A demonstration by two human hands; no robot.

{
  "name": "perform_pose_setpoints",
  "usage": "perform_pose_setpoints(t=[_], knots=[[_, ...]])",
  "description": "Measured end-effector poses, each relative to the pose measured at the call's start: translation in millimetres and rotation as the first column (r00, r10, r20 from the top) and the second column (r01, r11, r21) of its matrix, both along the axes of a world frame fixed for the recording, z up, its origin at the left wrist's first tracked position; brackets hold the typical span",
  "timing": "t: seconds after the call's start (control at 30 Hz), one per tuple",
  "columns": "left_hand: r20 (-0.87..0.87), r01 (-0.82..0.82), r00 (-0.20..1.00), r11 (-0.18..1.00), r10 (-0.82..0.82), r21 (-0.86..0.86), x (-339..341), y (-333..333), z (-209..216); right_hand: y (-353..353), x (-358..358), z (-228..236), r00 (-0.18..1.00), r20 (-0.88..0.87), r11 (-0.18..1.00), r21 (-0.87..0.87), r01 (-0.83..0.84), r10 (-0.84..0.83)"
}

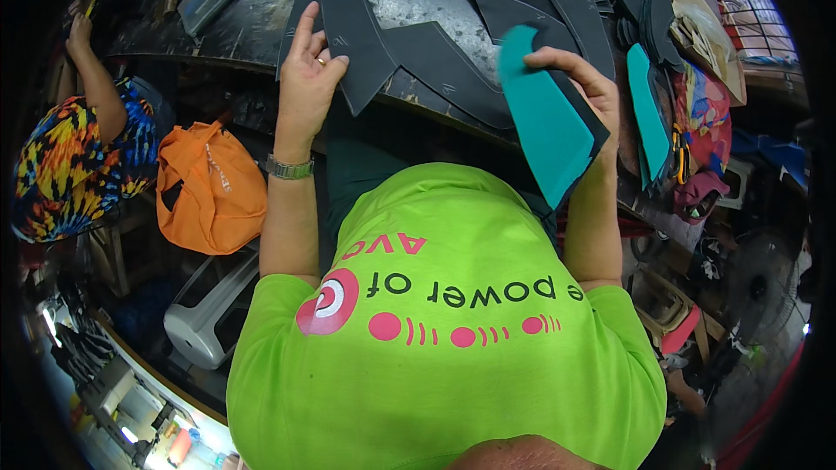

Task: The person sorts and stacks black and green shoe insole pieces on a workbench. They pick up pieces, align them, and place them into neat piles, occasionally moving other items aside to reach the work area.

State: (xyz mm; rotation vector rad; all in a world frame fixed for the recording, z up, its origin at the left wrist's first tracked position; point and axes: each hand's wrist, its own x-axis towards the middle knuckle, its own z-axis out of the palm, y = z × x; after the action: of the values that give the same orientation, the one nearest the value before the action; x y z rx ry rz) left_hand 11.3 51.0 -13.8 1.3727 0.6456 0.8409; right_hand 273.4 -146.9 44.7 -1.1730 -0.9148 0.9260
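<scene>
My right hand (588, 91) grips a cut piece with a teal face (544, 126) and a black layer behind it, held tilted over the table's near edge. Its thumb lies over the upper end of the piece. My left hand (309, 70), index finger stretched upward and thumb apart, is beside a dark curved cut piece (353, 30) with a pointed lower end. I see nothing in its fingers. Another dark angular piece (444, 70) lies along the table edge between my hands.
More dark pieces (531, 22) overlap on the worn table (418, 4). A teal-topped stack (644, 113) lies at the right, near yellow-handled scissors (680, 152). An orange bag (212, 187) hangs at left above a white plastic chair (205, 318). A co-worker's arm (96, 78) is far left.
</scene>
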Motion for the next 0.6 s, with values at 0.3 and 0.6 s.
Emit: perform_pose_setpoints(t=[0.3,0.6], knots=[[-0.016,-0.084,0.996,0.992,0.086,0.091,-6,11,2,20,2,-14,0.913,-0.361,0.978,-0.013,-0.209,0.190],[0.285,-0.063,0.951,0.979,0.117,-0.191,21,-21,8,28,-36,1,0.989,-0.145,0.998,0.056,-0.029,0.037]])
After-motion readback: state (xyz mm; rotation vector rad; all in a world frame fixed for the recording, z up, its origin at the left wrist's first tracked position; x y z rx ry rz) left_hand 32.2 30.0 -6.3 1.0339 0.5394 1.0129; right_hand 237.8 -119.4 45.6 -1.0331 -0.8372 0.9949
